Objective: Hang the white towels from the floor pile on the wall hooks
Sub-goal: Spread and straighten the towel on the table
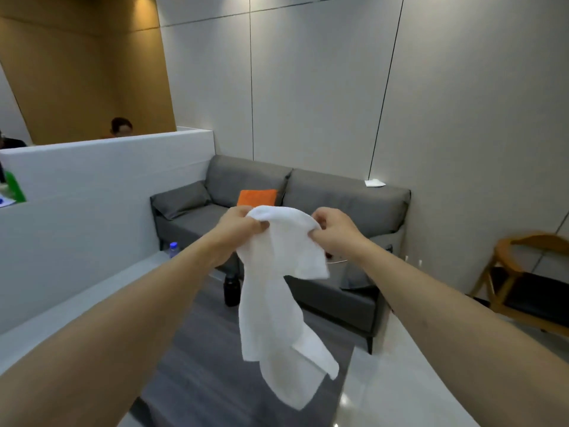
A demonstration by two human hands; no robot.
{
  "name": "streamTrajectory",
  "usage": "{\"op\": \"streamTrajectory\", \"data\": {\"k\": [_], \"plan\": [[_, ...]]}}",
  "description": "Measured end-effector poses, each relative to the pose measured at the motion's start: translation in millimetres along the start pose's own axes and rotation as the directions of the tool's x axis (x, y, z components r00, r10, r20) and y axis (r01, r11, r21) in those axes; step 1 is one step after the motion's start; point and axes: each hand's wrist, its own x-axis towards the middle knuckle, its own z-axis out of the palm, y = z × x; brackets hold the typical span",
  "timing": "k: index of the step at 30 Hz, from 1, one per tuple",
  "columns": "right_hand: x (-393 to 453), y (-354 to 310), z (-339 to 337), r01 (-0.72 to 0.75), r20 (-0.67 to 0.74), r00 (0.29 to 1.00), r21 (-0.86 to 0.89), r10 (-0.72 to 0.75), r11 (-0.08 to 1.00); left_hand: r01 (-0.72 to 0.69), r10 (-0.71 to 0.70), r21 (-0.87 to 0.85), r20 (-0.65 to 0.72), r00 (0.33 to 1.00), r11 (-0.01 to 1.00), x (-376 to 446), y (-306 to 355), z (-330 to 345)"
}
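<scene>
The left hand [243,224] and right hand [331,231] each pinch the top edge of the white towel [274,291], which hangs in mid-air before the sofa [338,198]. No hook is visible; presumably the edge should be spread taut before hooking.

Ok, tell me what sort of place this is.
Probably an office lounge or waiting area: a grey sofa against a panelled wall, a white partition with a person seated behind it, and a wooden chair.
</scene>
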Motion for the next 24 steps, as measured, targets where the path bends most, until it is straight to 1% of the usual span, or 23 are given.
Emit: {"op": "streamTrajectory", "data": {"k": [2,3,4,5,7,9,10,11,12,14,16,17,18,20,22,24], "plan": [[22,-11,0,0.037,-0.071,0.997,0.204,-0.023,0.978,-0.024,0.016,0.087,0.088,0.996,0.996,16,-3,8],[31,-18,2,0.061,-0.080,0.996,0.278,-0.040,0.959,-0.036,0.021,0.098,0.145,0.989,0.995,23,-4,15],[39,-23,5,0.089,-0.073,0.995,0.305,-0.070,0.948,-0.047,0.028,0.091,0.200,0.979,0.995,28,-6,22],[45,-26,8,0.117,-0.049,0.993,0.294,-0.108,0.949,-0.054,0.035,0.074,0.234,0.972,0.996,34,-8,29],[56,-22,17,0.144,-0.009,0.989,0.262,-0.146,0.954,-0.039,0.026,0.050,0.235,0.972,0.998,44,-10,41],[71,-7,23,0.155,-0.040,0.988,0.227,-0.150,0.961,-0.003,-0.007,0.048,0.197,0.980,0.999,54,-14,46],[80,3,25,0.147,-0.053,0.989,0.230,-0.138,0.962,0.012,-0.021,0.051,0.174,0.984,0.999,58,-15,47],[88,12,26,0.124,-0.041,0.992,0.272,-0.117,0.954,0.021,-0.027,0.042,0.145,0.989,0.999,63,-16,48],[97,22,26,0.089,-0.003,0.996,0.349,-0.094,0.933,0.029,-0.031,0.021,0.105,0.994,0.999,67,-16,47],[114,40,28,0.005,0.144,0.985,0.532,-0.096,0.847,0.048,-0.048,-0.036,0.002,0.999,0.998,74,-11,47],[128,55,33,-0.059,0.299,0.937,0.647,-0.181,0.761,0.080,-0.094,-0.113,-0.120,0.988,0.990,79,-4,48],[134,58,35,-0.069,0.337,0.916,0.662,-0.215,0.746,0.099,-0.125,-0.153,-0.173,0.977,0.983,81,0,48],[140,58,38,-0.070,0.348,0.907,0.679,-0.237,0.731,0.118,-0.154,-0.178,-0.204,0.967,0.977,83,4,49],[150,54,40,-0.083,0.343,0.900,0.742,-0.270,0.666,0.159,-0.201,-0.190,-0.225,0.954,0.969,84,12,52],[157,44,37,-0.067,0.336,0.885,0.779,-0.323,0.624,0.200,-0.230,-0.145,-0.234,0.945,0.969,82,22,57],[163,34,36,-0.002,0.323,0.872,0.753,-0.368,0.658,0.221,-0.228,-0.054,-0.255,0.940,0.974,80,31,63]]}}
